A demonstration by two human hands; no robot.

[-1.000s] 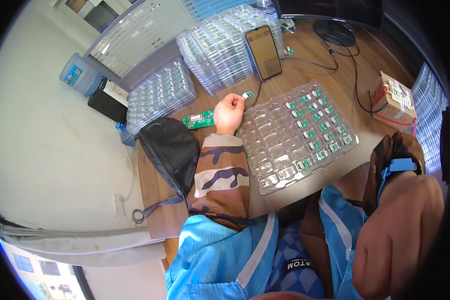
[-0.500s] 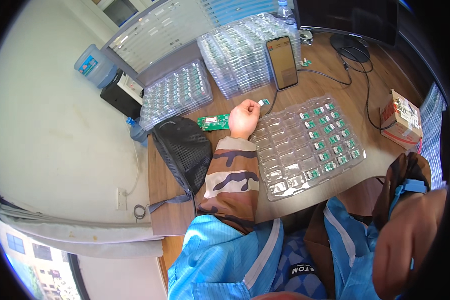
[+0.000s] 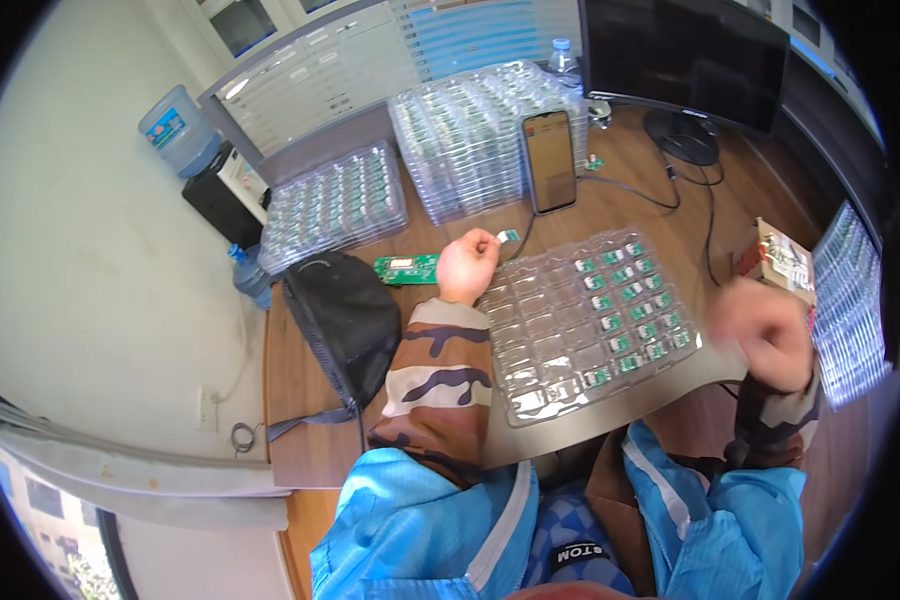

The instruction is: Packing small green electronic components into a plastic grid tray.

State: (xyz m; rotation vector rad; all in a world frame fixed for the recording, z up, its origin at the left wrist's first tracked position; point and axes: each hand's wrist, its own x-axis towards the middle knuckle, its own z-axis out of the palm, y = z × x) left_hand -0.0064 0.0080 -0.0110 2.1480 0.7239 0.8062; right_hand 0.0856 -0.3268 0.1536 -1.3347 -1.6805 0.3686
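- Blue jacket with camouflage cuffs is filling the lower edge, both forearms coming up from it.
- Right hand (image 3: 765,330) is hovering off the right end of the tabletop (image 3: 305,400), blurred by motion; its fingers are looking curled inward, but whether they are gripping anything cannot be told.
- Clear blister tray (image 3: 585,320) is lying flat on the tabletop between the two hands; small green modules (image 3: 630,305) are sitting in its right-hand pockets, the left-hand pockets showing bare plastic.
- Left hand (image 3: 467,265) is resting at the tray's upper left corner, fingers closed in a loose fist; a small part may be sitting in them, too small to tell.
- Tiny green piece (image 3: 509,236) is lying just beside that hand's fingertips.
- Long green circuit board (image 3: 407,268) is lying on the tabletop just left of the left hand.
- Black bag (image 3: 345,315) is slumping at the tabletop's left edge, near the board.
- Small box (image 3: 778,258) is sitting near the right edge, above the right hand.
- Phone (image 3: 549,160) is leaning against stacked clear trays (image 3: 470,135); another tray stack (image 3: 335,200) is lying further left.
- Dark monitor (image 3: 685,55) and a water bottle (image 3: 563,60) are standing at the far edge.
- Water jug (image 3: 175,128) is standing on the floor beyond.
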